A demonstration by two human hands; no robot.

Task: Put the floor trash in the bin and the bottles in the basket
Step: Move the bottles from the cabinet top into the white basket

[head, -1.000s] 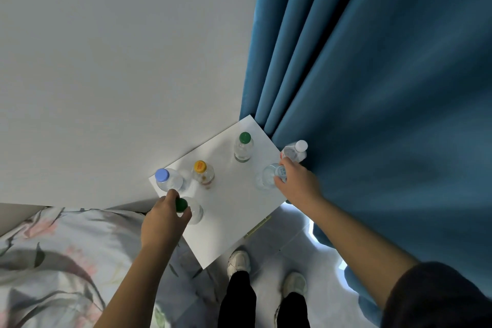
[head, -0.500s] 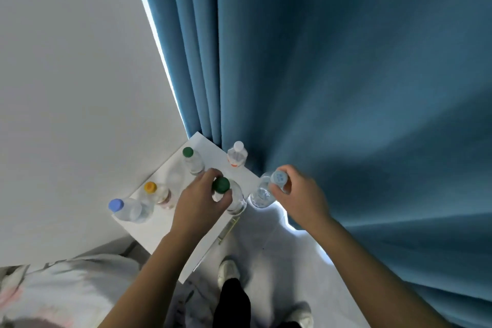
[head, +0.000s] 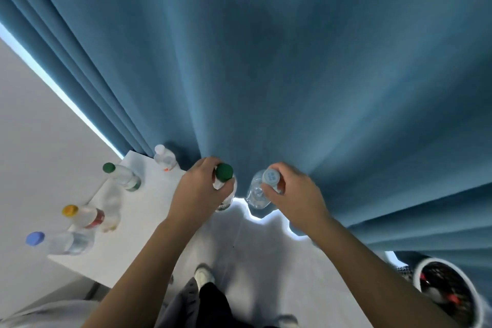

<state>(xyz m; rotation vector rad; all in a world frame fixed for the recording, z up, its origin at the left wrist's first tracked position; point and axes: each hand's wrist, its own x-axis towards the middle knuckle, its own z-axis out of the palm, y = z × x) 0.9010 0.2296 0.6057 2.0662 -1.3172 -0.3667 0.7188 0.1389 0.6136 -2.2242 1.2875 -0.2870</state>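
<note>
My left hand (head: 198,192) grips a clear bottle with a dark green cap (head: 224,172) by its neck, lifted past the right edge of the white table (head: 149,210). My right hand (head: 292,194) holds a clear bottle with a pale blue cap (head: 257,192) the same way, over the floor. Still standing on the table are a green-capped bottle (head: 121,176), a white-capped bottle (head: 165,158), a yellow-capped bottle (head: 83,217) and a blue-capped bottle (head: 60,242). A white round container (head: 450,293) with dark contents sits at the lower right.
A blue curtain (head: 292,74) hangs straight ahead, reaching the floor. A white wall (head: 32,141) is on the left. My legs and white shoes (head: 203,277) stand on the pale floor. Bedding shows at the bottom left.
Both hands lifted their bottles off the table and carried them right, over the floor. The view swung right, bringing the white container into sight.
</note>
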